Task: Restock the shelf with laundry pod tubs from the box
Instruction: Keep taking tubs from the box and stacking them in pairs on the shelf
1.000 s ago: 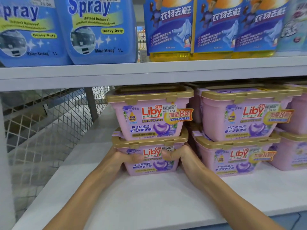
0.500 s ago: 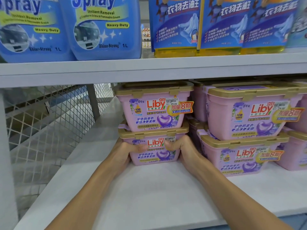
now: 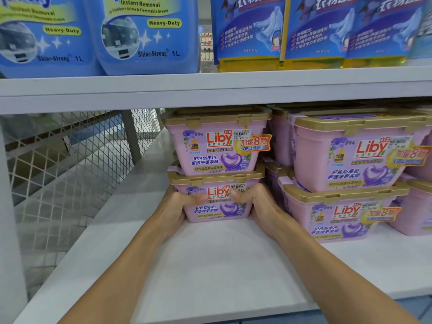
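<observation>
Lower tub [image 3: 218, 208]: a pink laundry pod tub with a gold lid and a "Liby" label. It sits far back on the lower shelf [image 3: 222, 265], well away from the front edge. Its base looks to be down on the board.
Upper tub [image 3: 217, 148]: the same kind, stacked squarely on the lower tub's lid, with its own lid just under the upper shelf [image 3: 210, 90].
Left grip [image 3: 176, 208]: closed on the lower tub's left end. The thumb lies across the front face just below the gold rim, and the fingers pass round the side out of sight.
Right grip [image 3: 260, 202]: closed on the lower tub's right end in the same way, with the thumb on the front by the price sticker and the fingers tucked between this tub and the stack next to it.
Forearms: both reach in over the shelf's front edge and draw together towards the tub.
Neighbouring stack: two more tubs, one [image 3: 355, 157] on top of the other [image 3: 339, 217]. They stand just to the right, nearer the front edge, and more pink tubs [image 3: 418, 206] show at the right edge.
Left side: a wire mesh panel [image 3: 58, 160] closes off the shelf's left end, and the board between it and the held stack is bare.
Upper shelf: blue "Heavy-Duty" spray jugs [image 3: 145, 36] stand on the left and blue detergent pouches [image 3: 247, 31] on the right.
</observation>
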